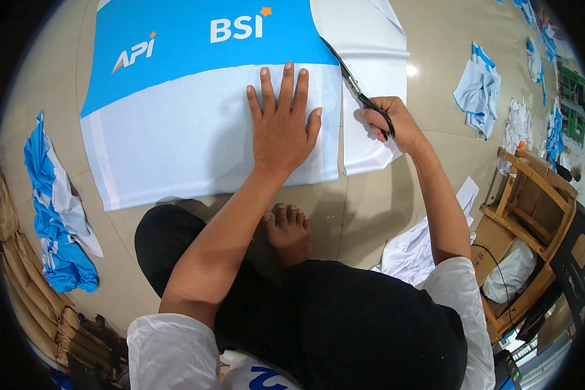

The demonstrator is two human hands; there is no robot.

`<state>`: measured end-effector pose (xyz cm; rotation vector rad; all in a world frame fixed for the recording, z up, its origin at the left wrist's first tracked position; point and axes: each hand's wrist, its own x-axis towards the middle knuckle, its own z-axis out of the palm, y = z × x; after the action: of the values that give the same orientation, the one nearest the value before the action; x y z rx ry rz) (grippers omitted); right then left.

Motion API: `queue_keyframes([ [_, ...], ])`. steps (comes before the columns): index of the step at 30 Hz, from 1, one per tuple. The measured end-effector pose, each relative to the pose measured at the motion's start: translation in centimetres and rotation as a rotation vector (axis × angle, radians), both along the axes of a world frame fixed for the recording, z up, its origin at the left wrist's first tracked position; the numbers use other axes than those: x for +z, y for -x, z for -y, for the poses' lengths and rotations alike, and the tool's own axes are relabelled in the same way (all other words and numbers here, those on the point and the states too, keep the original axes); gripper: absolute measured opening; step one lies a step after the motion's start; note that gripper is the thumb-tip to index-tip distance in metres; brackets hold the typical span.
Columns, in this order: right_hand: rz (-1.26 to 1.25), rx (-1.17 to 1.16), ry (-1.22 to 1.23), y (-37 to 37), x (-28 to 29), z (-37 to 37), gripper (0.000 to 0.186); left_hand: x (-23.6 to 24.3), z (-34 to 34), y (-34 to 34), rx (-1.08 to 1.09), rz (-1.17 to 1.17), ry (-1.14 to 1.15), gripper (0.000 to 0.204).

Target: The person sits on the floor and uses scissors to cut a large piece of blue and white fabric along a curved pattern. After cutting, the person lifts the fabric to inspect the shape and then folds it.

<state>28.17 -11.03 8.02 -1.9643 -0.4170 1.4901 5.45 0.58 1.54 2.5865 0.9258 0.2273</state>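
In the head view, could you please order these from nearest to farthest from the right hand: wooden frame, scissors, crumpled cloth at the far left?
1. Scissors: held in the right hand.
2. Wooden frame: to the hand's right, lower in the picture.
3. Crumpled cloth: on the floor, far left.

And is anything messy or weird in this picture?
A bit: the blue-and-white cloth on the floor at the left is all crumpled, unlike the flat fabric under the left hand. The split below the scissors in the right hand looks like cutting, not damage. I see no spill.
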Motion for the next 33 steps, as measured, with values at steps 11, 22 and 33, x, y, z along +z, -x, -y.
queue_keyframes([
  [11,0.022,0.038,0.01,0.6,-0.1,0.2,0.027,-0.1,0.1,0.0,0.003,0.002,-0.001,0.074],
  [22,0.055,-0.063,0.016,1.5,0.5,-1.3,0.03,0.0,0.1,0.0,0.004,0.02,-0.001,0.073],
  [33,0.03,-0.08,-0.007,1.8,-0.1,-2.2,0.026,-0.1,0.1,0.0,0.01,0.031,0.007,0.073],
])
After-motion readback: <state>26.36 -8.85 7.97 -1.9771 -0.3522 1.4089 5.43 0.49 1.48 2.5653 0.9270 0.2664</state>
